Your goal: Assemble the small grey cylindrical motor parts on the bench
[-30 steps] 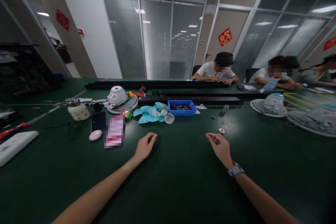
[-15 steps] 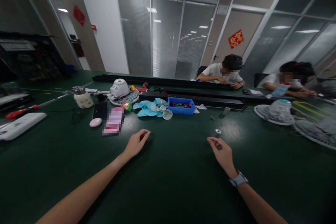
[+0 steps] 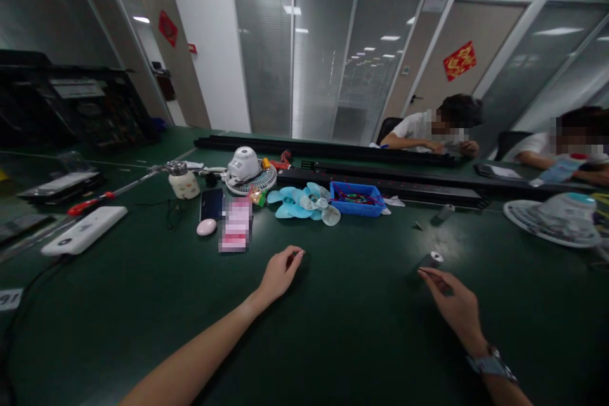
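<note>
My left hand (image 3: pixel 281 273) rests on the dark green table (image 3: pixel 304 336), thumb and fingertips pinched together; anything between them is too small to make out. On the right, my right hand (image 3: pixel 454 304) is also in a pinch, just in front of a small grey cylinder (image 3: pixel 432 259) with a pale top. Whatever its fingertips hold is hidden or too tiny to tell. Behind the cylinder lie a second small cylinder (image 3: pixel 446 210) and a tiny piece (image 3: pixel 419 226). Blue fan blades (image 3: pixel 290 203) and a blue bin (image 3: pixel 356 200) with wires sit beyond my hands.
At the left are a white power strip (image 3: pixel 85 230), a red-handled tool (image 3: pixel 90 204), a jar (image 3: pixel 183 184), a pink oval object (image 3: pixel 206 227) and phones. Long black bars (image 3: pixel 323 149) run behind. A white fan part (image 3: pixel 561 219) is at right; two people sit across.
The view has turned left, so everything sits further right in the picture. My right hand's fingertips are closer to the front of the small cylinder. My left hand stays pinched.
</note>
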Demonstrator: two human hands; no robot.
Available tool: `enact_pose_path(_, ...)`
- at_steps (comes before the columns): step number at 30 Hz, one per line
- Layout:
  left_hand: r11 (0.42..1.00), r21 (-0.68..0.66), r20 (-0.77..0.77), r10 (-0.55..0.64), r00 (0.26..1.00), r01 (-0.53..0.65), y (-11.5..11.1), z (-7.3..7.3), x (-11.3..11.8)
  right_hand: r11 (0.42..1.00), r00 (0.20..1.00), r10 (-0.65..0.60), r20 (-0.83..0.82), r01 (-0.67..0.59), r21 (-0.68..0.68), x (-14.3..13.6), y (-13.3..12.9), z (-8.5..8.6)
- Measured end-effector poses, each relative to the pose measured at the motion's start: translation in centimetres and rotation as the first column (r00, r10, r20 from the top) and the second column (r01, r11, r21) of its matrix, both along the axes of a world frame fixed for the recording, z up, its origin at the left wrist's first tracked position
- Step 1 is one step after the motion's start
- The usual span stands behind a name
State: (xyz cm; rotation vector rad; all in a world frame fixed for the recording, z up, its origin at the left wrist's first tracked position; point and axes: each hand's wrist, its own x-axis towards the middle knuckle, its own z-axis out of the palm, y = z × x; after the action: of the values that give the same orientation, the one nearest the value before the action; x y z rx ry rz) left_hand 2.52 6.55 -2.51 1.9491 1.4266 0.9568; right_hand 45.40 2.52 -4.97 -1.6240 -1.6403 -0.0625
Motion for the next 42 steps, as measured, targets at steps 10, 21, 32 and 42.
enact_pose_path(10,0.997,0.027,-0.094,-0.070,0.993,0.073,0.1,-0.1,-0.1,0.996,1.000,-0.014,-0.007,0.013,-0.093,0.8,0.5,-0.7)
enact_pose_path(21,0.991,0.065,-0.209,-0.101,0.973,0.117,0.7,-0.9,0.2,0.930,0.983,-0.168,0.077,0.133,0.342,2.0,0.7,0.4)
enact_pose_path(32,0.992,0.015,-0.200,-0.118,0.973,0.124,1.6,-1.2,0.3,0.939,0.985,-0.171,0.001,0.162,0.305,2.8,3.8,-0.1)
enact_pose_path(42,0.991,-0.008,-0.164,-0.130,0.978,0.131,1.6,-1.3,0.2,0.973,0.981,-0.124,-0.147,0.150,0.177,2.8,4.2,0.0)
